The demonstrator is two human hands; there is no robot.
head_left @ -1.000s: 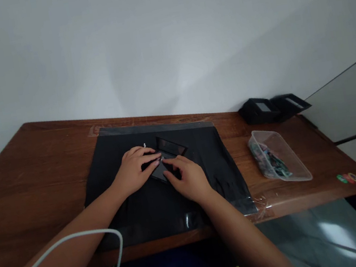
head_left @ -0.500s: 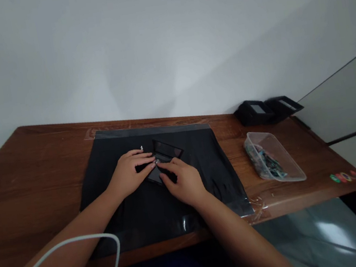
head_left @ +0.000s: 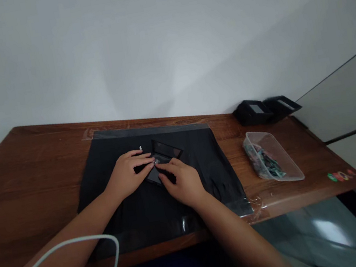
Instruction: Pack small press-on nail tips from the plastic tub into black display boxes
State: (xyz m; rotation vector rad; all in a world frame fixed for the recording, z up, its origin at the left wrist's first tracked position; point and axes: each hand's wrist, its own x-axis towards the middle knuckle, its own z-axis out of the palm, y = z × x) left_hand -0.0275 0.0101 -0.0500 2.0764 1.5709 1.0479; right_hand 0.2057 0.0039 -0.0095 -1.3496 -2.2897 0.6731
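A flat black case (head_left: 154, 176) lies on the black mat, its dark lid (head_left: 167, 148) raised at the back. Over the case, my left hand (head_left: 127, 176) reaches in from the left with thumb and fingertips drawn together at a small shiny piece (head_left: 156, 161). From the right, the index finger of my right hand (head_left: 184, 181) meets the same piece, thumb bent below it. The piece is too small to name, and my fingers partly cover it and the case. A tiny white bit (head_left: 140, 148) shows by my left index fingertip.
The black mat (head_left: 210, 160) is taped to a wooden table (head_left: 35, 175). To the right stands a clear plastic tub (head_left: 284, 156) with small packets inside; black boxes (head_left: 253, 112) sit behind it. A white cable (head_left: 76, 240) loops across my left forearm. Round stickers (head_left: 342, 176) mark the right front edge.
The view has shifted very slightly. Both hands stay at the small shiny piece over the case, with only slight finger movement.
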